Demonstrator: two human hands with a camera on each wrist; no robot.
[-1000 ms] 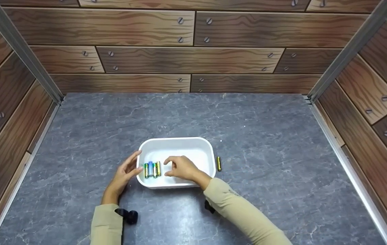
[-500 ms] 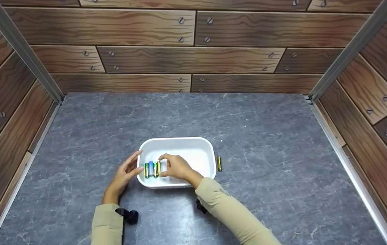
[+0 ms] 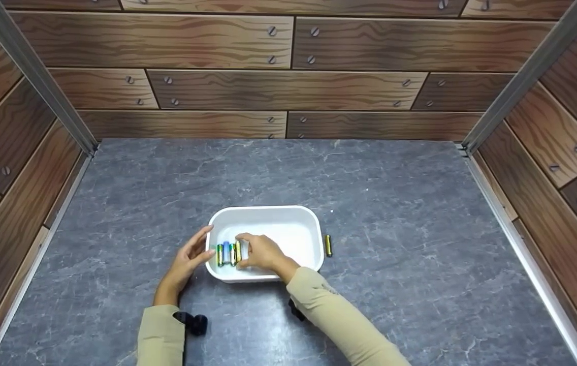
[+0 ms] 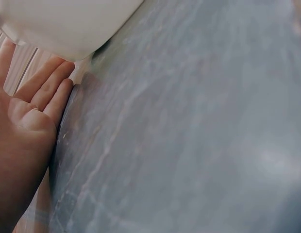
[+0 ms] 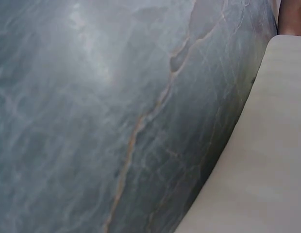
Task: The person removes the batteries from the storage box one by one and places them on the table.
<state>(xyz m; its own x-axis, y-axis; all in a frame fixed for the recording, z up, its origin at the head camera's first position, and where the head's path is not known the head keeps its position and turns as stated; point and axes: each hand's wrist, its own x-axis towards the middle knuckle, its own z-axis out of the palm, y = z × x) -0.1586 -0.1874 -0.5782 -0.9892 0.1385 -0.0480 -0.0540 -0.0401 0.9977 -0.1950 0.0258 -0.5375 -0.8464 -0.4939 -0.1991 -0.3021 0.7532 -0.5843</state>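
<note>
A white plastic tub (image 3: 296, 244) stands on the grey marbled table, with several batteries (image 3: 220, 255) side by side at its left end. Inside the tub, my right hand (image 3: 264, 252) pinches the rightmost gold battery (image 3: 238, 251) lengthwise, index finger at its far end and thumb at its near end. My left hand (image 3: 185, 262) rests at the tub's left wall, fingers mostly straight, thumb tip at the rim. The left wrist view shows its fingers (image 4: 46, 87) extended beside the tub's outer wall (image 4: 68, 24). In the right wrist view the tub wall (image 5: 252, 160) hides the fingers.
One gold battery (image 3: 328, 245) lies on the table (image 3: 395, 213) just right of the tub. Wood-patterned walls (image 3: 217, 89) and metal posts (image 3: 532, 76) enclose the table at the back and sides. A black wrist camera (image 3: 196, 324) sits by the left sleeve.
My right hand has moved left inside the tub, from beside the batteries to the rightmost one, its thumb and index finger now at that battery's ends. My left hand stays put.
</note>
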